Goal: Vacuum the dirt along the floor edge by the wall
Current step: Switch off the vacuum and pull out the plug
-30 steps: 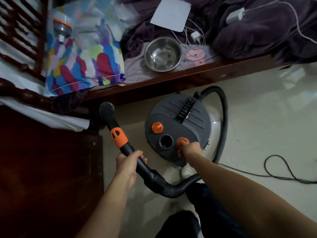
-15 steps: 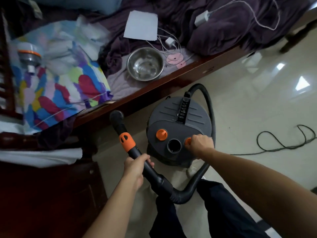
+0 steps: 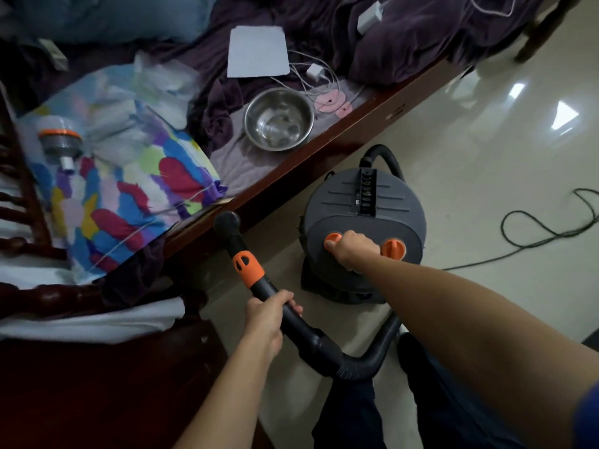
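The left hand (image 3: 264,320) grips the black vacuum tube (image 3: 291,322) just below its orange collar (image 3: 248,267). The tube's long axis runs from the hose joint near the person's legs up and to the left. Its open tip (image 3: 227,222) points at the wooden bed frame (image 3: 324,147), close above the floor (image 3: 486,163). The right hand (image 3: 351,251) is curled on top of the round grey vacuum (image 3: 366,202), thumb and fingers closed on the left orange knob (image 3: 334,237). The vacuum stands on the floor beside the frame. A steel bowl (image 3: 278,119) sits on the bed.
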The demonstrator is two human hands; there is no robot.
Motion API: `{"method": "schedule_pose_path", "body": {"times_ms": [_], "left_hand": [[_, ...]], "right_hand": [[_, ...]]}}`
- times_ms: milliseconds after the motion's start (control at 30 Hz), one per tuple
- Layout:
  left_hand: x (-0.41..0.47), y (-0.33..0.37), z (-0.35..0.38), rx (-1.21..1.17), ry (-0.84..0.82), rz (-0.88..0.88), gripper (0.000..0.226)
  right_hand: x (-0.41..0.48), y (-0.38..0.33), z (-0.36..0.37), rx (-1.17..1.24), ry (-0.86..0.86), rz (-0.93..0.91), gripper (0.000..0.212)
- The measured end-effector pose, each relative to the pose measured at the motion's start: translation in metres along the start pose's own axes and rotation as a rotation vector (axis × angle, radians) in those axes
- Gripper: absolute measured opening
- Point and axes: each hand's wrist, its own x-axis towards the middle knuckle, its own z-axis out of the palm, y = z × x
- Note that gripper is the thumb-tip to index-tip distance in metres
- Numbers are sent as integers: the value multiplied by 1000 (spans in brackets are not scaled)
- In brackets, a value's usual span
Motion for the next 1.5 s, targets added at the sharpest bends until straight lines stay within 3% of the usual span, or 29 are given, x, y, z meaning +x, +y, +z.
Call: {"method": "schedule_pose_path", "body": {"times_ms": [233, 333, 500, 567, 700, 800, 867, 1000, 1067, 1200, 1400, 1500], "left_hand": [[0, 6, -4, 14, -23, 9, 20], [-1, 9, -2, 36, -25, 18, 20], [-9, 21, 6, 91, -78, 10, 15], [-16, 29, 14, 116, -140, 10, 15], [-36, 51, 39, 259, -331, 29, 15], [-57, 64, 64, 404, -484, 63, 23], [-70, 72, 82, 495, -596, 98, 24], [-85, 87, 113, 682, -736, 183, 18], [-85, 92, 122, 622, -760, 176, 24], [-65, 101, 127, 438, -715, 103, 81], [-30, 91, 120, 154, -678, 114, 93], [-19, 75, 122, 53, -607, 94, 92]], "right_hand": [[6, -12, -4, -194, 35, -103, 9], [6, -14, -2, -351, 86, -229, 24], [0, -1, -24, -408, 64, -343, 23], [-8, 8, -48, -327, 194, -417, 25], [-23, 10, -108, -276, 583, -755, 59], [-31, 3, -153, -380, 641, -922, 77], [-31, 4, -177, -504, 563, -998, 69], [-28, 22, -216, -658, 393, -1081, 29], [-27, 37, -238, -580, 421, -1063, 23], [-15, 78, -279, -410, 528, -873, 18], [8, 133, -329, -210, 568, -480, 33], [11, 149, -337, -137, 514, -355, 26]]}}
